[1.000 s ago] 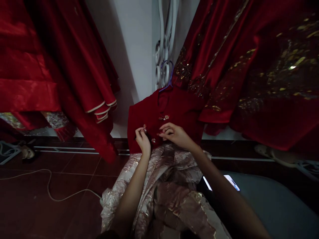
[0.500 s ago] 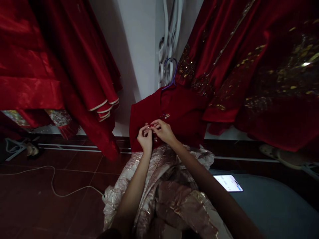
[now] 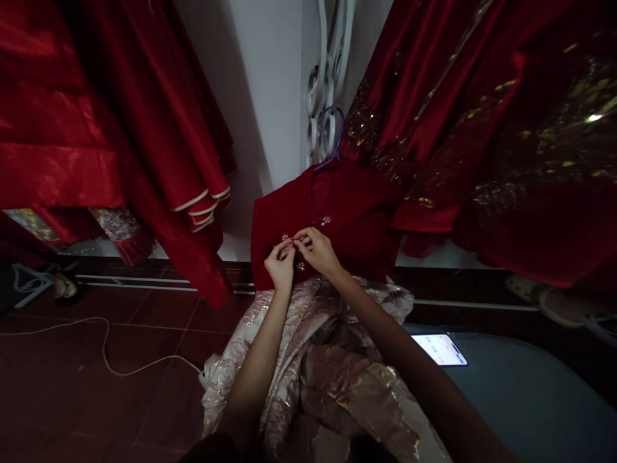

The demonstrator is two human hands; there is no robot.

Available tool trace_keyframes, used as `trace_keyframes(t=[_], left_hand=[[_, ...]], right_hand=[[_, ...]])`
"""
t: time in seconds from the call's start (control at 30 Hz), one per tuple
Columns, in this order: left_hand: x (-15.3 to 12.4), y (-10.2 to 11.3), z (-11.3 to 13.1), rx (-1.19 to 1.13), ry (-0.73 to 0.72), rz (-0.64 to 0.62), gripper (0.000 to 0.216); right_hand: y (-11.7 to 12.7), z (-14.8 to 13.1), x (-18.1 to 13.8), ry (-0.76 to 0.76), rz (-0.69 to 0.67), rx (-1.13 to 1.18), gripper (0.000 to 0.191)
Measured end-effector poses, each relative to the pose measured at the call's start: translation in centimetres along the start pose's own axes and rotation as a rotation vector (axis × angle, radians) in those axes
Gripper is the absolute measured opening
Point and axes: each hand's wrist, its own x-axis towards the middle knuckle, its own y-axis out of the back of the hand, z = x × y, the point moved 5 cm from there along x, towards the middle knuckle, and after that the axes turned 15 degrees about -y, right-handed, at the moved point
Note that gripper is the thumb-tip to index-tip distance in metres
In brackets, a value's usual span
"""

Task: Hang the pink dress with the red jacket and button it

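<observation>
A dark red jacket (image 3: pixel 361 212) hangs on a purple hanger (image 3: pixel 336 145), its lower part meeting the shiny pinkish cloth over my lap. Flower-shaped jewelled buttons run down its front, one upper button (image 3: pixel 326 220) above my fingers and a lower button (image 3: pixel 301 265) below them. My left hand (image 3: pixel 281 262) pinches at the front opening, beside another jewelled button (image 3: pixel 285 238). Fingertips of my right hand (image 3: pixel 314 249) meet the left ones there, also pinched. A bit of red fabric shows between them; whether a button or loop is in the pinch is hidden.
Red garments (image 3: pixel 178 116) hang on the left and sequined red garments (image 3: pixel 463 148) on the right. A lit phone (image 3: pixel 441 349) lies on a grey-green surface (image 3: pixel 525 392). A white cable (image 3: pixel 139 372) crosses the tiled floor. White scrolled metalwork (image 3: pixel 324 90) stands behind the hanger.
Both hands stay pinched at the same spot on the jacket front, with the fingertips shifting slightly closer together. The view has tilted a little.
</observation>
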Motion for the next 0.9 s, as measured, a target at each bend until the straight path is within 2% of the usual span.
trace_keyframes(t=[0.17, 0.27, 0.4, 0.57, 0.73, 0.83, 0.9], left_hand=[[0.5, 0.4, 1.4, 0.179, -0.152, -0.08, 0.024], [0.7, 0.5, 1.8, 0.237, -0.195, -0.115, 0.022], [0.9, 0.5, 1.0, 0.142, -0.147, -0.139, 0.023], [1.1, 0.4, -0.1, 0.098, -0.046, -0.152, 0.022], [-0.1, 0.1, 0.4, 0.098, -0.07, -0.19, 0.021], [-2.1, 0.8, 1.4, 0.22, -0.094, -0.168, 0.023], [-3.4, 0.8, 2.0, 0.347, -0.123, -0.265, 0.02]], right_hand=[[0.3, 0.3, 0.0, -0.007, -0.012, 0.008, 0.013], [0.1, 0.8, 0.2, -0.048, 0.004, 0.021, 0.017], [0.0, 1.1, 0.4, -0.059, 0.044, 0.043, 0.02], [-0.2, 0.8, 0.4, -0.042, 0.0, 0.009, 0.018], [1.2, 0.9, -0.4, -0.062, -0.16, 0.01, 0.019], [3.5, 1.7, -1.8, -0.17, -0.288, 0.007, 0.023], [5.2, 2.5, -2.8, -0.242, -0.367, -0.065, 0.026]])
